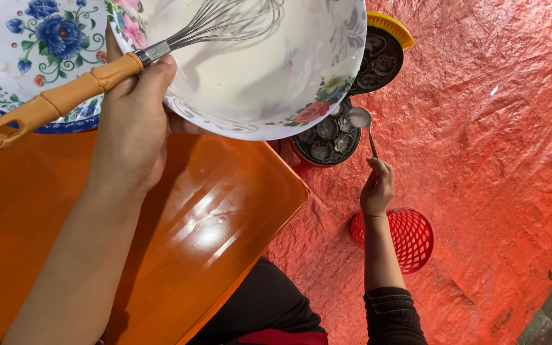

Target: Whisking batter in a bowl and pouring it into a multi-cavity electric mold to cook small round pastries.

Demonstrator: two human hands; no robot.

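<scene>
Left hand gripping whisk and white bowl, right hand holding spoon

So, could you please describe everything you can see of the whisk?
The whisk has an orange handle moulded like bamboo, with a hanging hole at its end, a silver metal collar, and thin wire loops. It lies tilted, its wires resting inside the white flowered bowl over pale batter, its handle reaching out past the rim. The left hand holds bowl and whisk together, pressing the handle near the collar.
</scene>
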